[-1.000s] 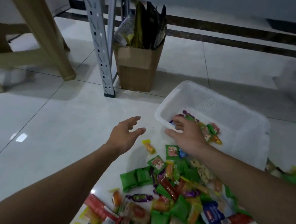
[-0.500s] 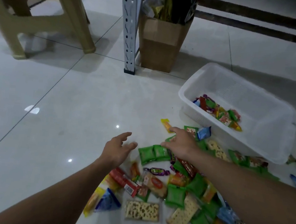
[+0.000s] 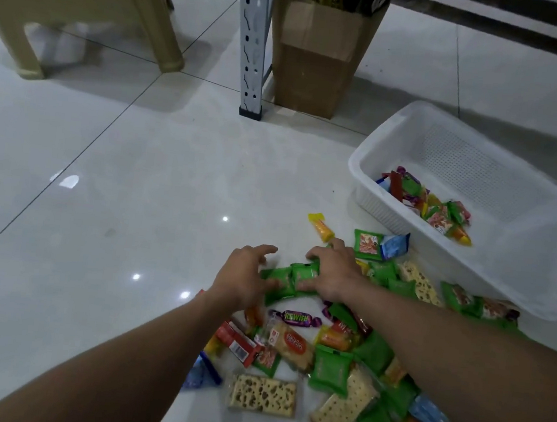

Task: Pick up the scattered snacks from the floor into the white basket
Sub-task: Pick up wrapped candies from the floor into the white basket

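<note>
We're seeing a tan stool (image 3: 68,10) far left, then a grey rack post (image 3: 254,40) and a cardboard box (image 3: 316,53) behind the bare tile floor (image 3: 100,192). Left hand (image 3: 242,277) is hovering with fingers spread, touching the green packets (image 3: 289,279); right hand (image 3: 332,273) is curling over them, thumb and fingers closing on them. Snacks (image 3: 306,361) are lying scattered below both hands, and the white basket (image 3: 470,265) is sitting to the right, holding a few.

The glossy tiled floor (image 3: 107,193) carries scattered snacks (image 3: 330,360) under and behind the hands (image 3: 284,276), the white basket (image 3: 521,270) to their right, and a cardboard box (image 3: 313,63) beyond.
</note>
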Available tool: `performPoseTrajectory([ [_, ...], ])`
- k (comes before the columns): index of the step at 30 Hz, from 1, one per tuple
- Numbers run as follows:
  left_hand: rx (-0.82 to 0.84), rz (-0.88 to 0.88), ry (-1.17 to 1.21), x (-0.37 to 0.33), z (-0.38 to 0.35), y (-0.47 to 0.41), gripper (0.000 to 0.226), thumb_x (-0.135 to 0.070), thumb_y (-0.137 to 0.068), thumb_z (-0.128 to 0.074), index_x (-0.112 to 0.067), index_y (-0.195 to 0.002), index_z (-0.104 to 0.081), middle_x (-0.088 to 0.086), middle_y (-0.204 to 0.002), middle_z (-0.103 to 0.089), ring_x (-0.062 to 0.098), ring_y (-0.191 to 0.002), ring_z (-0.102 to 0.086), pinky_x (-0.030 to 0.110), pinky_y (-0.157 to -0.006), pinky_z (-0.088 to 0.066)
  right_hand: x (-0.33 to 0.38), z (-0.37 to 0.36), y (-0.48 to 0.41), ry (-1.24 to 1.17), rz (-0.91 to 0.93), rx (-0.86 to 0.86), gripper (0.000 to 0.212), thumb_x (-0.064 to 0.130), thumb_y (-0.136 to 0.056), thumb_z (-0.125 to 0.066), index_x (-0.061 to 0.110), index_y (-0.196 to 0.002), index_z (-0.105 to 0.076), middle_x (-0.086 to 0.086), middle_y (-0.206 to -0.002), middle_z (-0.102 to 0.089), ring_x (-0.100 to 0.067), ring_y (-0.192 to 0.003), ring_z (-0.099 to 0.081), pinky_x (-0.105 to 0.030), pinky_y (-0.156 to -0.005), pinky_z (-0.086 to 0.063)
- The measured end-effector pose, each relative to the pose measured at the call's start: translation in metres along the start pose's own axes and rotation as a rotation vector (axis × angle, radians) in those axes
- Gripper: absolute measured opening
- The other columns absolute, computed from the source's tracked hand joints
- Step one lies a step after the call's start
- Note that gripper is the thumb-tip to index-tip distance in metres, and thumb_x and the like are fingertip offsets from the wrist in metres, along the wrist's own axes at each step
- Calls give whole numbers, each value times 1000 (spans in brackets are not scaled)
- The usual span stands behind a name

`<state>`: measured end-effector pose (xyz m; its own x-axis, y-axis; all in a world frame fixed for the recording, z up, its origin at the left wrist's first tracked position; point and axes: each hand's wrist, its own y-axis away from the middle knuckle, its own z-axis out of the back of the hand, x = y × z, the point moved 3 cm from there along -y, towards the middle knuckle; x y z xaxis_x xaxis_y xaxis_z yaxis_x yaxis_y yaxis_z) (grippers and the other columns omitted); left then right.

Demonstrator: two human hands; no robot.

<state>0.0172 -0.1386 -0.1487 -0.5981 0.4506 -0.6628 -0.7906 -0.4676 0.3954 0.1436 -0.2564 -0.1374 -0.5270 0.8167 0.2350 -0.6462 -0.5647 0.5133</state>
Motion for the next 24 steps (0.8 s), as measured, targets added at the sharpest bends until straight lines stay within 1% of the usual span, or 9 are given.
performPoseTrajectory([
  [4, -6, -33, -152, -3, -10, -6, 63, -35, -75, -77, -25, -132, -52, 4, -119, -55, 21, -112, -47, 35, -92, -45, 2, -2, -7, -15, 77, 21, 54, 39, -74, -79, 23, -121, -59, -7, -139, -29, -27, -130, -26, -39, -109, -33],
  [6, -9, -47, -235, -3, -15, -9, 56, -39, -75, -77, -24, -125, -57, 4, -115, -54, 21, -110, -44, 33, -89, -43, 3, -3, -9, -31, 113, 22, 51, 36, -75, -79, 20, -119, -59, -7, -133, -32, -26, -127, -28, -37, -108, -33],
  [8, -5, -39, -254, -4, -18, -12, 50, -40, -74, -77, -22, -117, -60, 4, -111, -54, 21, -106, -44, 31, -86, -42, 4, -2, -12, -76, 135, 2, 49, 33, -75, -79, 17, -117, -60, -6, -127, -37, -24, -123, -32, -32, -106, -33],
  [10, -3, -15, -203, -6, -18, -15, 46, -37, -73, -78, -20, -111, -59, 3, -107, -55, 20, -101, -47, 31, -81, -44, 3, 1, -13, -115, 136, -35, 48, 29, -71, -83, 15, -112, -63, -8, -123, -43, -25, -120, -37, -26, -100, -34],
  [13, -15, 26, -4, -7, -15, -17, 38, -23, -74, -79, -18, -99, -51, 3, -96, -59, 19, -84, -53, 34, -72, -48, 0, 7, -15, -186, 105, -77, 48, 26, -64, -87, 14, -106, -68, -7, -119, -50, -24, -114, -47, -21, -87, -36],
  [16, -36, 43, 132, -8, -9, -19, 32, -15, -78, -75, -15, -98, -50, 2, -88, -58, 16, -74, -53, 31, -66, -48, -2, 11, -14, -328, 63, -95, 43, 19, -64, -88, 14, -103, -69, -4, -111, -60, -18, -101, -55, -19, -78, -39],
  [18, -52, 46, 190, -9, -4, -21, 30, -14, -79, -75, -14, -99, -52, 3, -89, -59, 18, -76, -55, 33, -68, -49, -2, 15, -13, -417, 49, -133, 38, 15, -64, -88, 14, -97, -69, -5, -103, -64, -19, -94, -59, -21, -75, -42],
  [22, -103, 55, 329, -13, 7, -27, 29, -10, -81, -73, -15, -100, -53, 9, -94, -63, 25, -84, -60, 37, -73, -53, 0, 28, -11, -562, 32, -227, 35, 12, -62, -88, 16, -90, -68, -2, -97, -66, -18, -91, -61, -24, -77, -47],
  [24, -142, 43, 409, -19, 14, -29, 26, -8, -81, -72, -15, -99, -54, 10, -91, -63, 24, -81, -60, 34, -67, -53, 1, 39, -9, -647, 25, -270, 35, 13, -63, -88, 18, -92, -68, 2, -95, -65, -14, -89, -60, -21, -74, -44],
])
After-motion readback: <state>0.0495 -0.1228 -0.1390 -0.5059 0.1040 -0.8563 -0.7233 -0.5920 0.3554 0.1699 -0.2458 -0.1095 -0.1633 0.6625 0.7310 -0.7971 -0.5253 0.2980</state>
